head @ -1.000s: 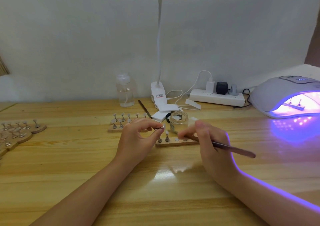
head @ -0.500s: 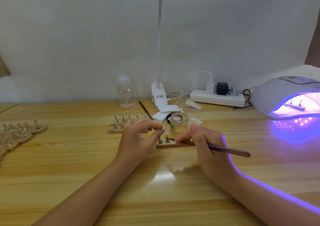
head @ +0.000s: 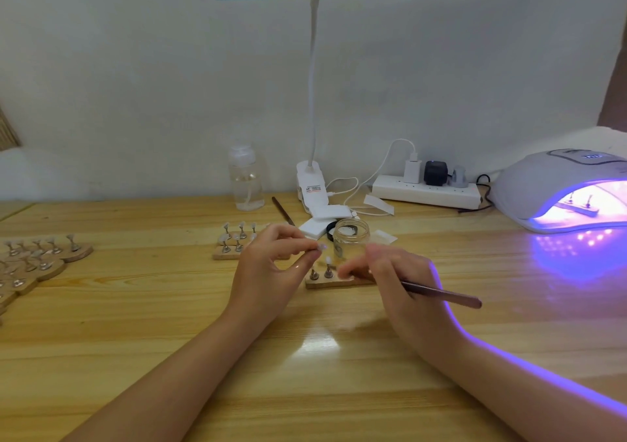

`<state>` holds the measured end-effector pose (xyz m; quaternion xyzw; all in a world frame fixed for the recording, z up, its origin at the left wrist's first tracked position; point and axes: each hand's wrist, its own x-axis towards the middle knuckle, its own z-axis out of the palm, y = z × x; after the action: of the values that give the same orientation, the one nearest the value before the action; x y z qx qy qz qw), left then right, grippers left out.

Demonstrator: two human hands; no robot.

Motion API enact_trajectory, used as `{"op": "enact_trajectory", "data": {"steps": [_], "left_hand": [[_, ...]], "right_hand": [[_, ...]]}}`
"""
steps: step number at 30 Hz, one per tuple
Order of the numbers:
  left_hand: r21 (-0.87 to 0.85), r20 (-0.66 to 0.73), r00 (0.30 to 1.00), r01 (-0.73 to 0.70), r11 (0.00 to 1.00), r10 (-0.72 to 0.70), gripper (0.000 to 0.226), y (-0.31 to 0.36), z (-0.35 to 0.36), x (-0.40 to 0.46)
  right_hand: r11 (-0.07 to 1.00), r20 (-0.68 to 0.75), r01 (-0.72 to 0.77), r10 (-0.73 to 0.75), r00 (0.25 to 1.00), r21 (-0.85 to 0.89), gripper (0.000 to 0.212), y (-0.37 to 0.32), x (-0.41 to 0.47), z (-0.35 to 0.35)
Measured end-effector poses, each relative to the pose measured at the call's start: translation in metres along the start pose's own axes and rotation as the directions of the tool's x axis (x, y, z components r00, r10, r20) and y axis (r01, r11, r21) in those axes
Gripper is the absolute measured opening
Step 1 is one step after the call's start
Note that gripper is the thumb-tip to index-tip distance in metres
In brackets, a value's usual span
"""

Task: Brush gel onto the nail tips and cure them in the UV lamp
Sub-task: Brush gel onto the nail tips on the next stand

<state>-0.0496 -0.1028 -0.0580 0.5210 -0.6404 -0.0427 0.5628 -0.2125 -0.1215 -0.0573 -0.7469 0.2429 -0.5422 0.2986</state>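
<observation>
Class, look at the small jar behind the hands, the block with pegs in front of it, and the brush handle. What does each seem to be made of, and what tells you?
Jar: clear glass, possibly plastic; you see through it.
Block: pale unfinished wood, matte; its pegs look like metal.
Brush handle, held by the right hand: probably metal, with a coppery sheen.

Left hand [head: 271,265] pinching a nail tip [head: 321,247] just above a wooden stand [head: 336,280], right hand [head: 403,282] beside it gripping a brush [head: 444,295], glass jar [head: 351,238] just beyond both.
</observation>
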Motion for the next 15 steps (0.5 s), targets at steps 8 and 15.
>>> {"op": "enact_trajectory", "data": {"steps": [8,15], "left_hand": [[-0.020,0.016,1.000,-0.002,1.000,0.002,0.023,-0.0028,-0.0010,0.0005],[0.015,0.031,0.998,-0.051,0.999,0.050,0.023,-0.0047,-0.0011,0.0007]], "right_hand": [[0.989,-0.035,0.044,-0.050,0.998,-0.142,0.039,0.0019,0.0020,-0.0008],[0.979,-0.060,0.108,-0.120,0.991,-0.171,0.039,0.0046,0.0002,-0.0014]]}}
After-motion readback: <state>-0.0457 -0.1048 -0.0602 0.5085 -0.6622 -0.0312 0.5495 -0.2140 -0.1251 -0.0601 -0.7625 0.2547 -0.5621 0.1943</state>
